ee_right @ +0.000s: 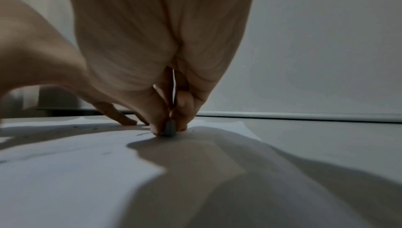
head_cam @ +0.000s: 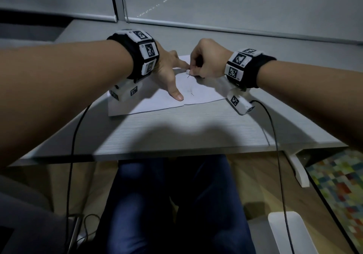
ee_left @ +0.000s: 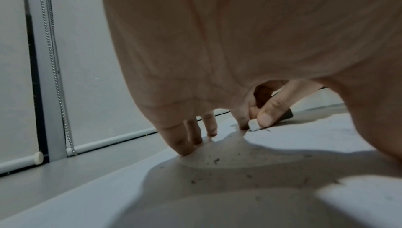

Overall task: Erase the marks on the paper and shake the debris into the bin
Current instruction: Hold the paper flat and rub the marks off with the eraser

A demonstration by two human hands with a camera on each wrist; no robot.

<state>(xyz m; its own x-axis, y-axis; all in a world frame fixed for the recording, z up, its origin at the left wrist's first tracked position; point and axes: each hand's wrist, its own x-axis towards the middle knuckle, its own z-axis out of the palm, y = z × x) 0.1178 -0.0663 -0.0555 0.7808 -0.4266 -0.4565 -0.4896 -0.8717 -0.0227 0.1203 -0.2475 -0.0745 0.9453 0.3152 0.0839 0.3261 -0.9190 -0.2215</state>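
Paper [head_cam: 157, 98] lies flat on the grey desk [head_cam: 176, 133], at about 12 o'clock from the person, with its near edge turned a little toward 7 o'clock. I judge it thin and light, easy to crease or tear, so it needs holding down while it is rubbed. The left hand [head_cam: 169, 72] does this: its fingers are spread and straight, and the fingertips [ee_left: 185, 150] press on the sheet just beside the working spot. The right hand [head_cam: 206, 61] has its fingers curled and pinches a small pale eraser [head_cam: 188, 71], whose lower end touches the sheet. The eraser looks small and a little soft, so a grip low on it seems best. A few thin pencil marks [head_cam: 191, 93] remain toward 6 o'clock from the eraser. Dark crumbs of debris [ee_left: 215, 161] lie loose on the sheet under the left palm; for the shaking, I think the sheet should be lifted by two opposite edges and bent into a shallow trough, or they will roll off. The desk is smooth with a fine grain. Behind it, at 12 o'clock, a window with grey roller blinds [head_cam: 245, 0] is seen. A white object [head_cam: 288, 232] stands on the floor at 4 o'clock; I cannot tell if it is the bin.
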